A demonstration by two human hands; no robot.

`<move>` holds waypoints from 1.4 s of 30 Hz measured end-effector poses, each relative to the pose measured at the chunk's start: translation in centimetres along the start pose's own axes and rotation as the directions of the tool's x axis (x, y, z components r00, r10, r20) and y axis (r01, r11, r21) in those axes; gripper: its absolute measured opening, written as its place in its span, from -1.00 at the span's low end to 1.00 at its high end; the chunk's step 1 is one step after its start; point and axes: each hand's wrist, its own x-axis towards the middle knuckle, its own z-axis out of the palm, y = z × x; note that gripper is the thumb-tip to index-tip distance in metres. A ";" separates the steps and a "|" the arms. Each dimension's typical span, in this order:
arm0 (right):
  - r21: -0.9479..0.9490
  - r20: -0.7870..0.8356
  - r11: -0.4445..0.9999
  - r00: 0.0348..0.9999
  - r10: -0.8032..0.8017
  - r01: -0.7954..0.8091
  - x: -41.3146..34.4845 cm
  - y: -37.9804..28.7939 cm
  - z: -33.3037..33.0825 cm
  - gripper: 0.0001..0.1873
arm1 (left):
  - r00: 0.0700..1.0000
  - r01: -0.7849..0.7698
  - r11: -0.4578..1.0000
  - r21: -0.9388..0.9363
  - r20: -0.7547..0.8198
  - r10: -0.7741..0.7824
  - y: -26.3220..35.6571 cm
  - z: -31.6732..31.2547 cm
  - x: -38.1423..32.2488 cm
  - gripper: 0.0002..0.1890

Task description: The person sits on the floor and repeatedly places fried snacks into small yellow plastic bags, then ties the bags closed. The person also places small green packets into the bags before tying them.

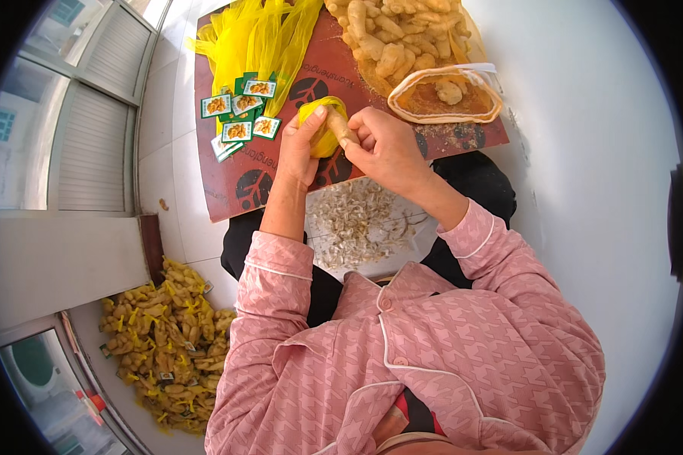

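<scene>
My left hand [300,145] grips a gathered yellow mesh bag [323,149] over the front half of the red printed board [233,196]. A long piece of ginger root [337,124] lies at the bag's mouth, its lower end pinched between the thumb and fingers of my right hand [384,145]. Left of the hands, green-edged cards with ginger pictures [237,132] lie in an overlapping pile, partly on long yellow mesh bags [250,42]. Loose ginger roots [401,34] are heaped at the back right, beside an orange mesh sack [415,114] whose pale-rimmed mouth gapes around a ginger piece [449,92].
Dry peelings [353,222] cover the floor tiles between my knees. A large heap of ginger in yellow mesh bags [171,341] lies on the floor at the lower left, by a wall and windows [97,148]. A white wall [592,170] rises on the right.
</scene>
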 end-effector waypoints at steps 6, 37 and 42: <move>0.110 0.029 0.994 0.999 0.023 -0.026 0.1 0.7 0.3 -0.80 | 0.999 -0.031 0.990 0.134 -0.014 0.033 -0.1 0.2 -0.3 -0.66; 0.392 0.252 0.889 0.957 0.145 -0.238 2.0 6.6 -1.2 -0.82 | 0.961 0.123 0.969 0.216 0.217 -0.170 0.2 0.5 -1.6 -0.65; 0.312 0.055 0.939 0.989 0.136 -0.146 1.6 6.4 -0.3 -0.81 | 0.973 0.139 0.984 0.111 0.168 -0.156 -0.6 0.5 -1.5 -0.65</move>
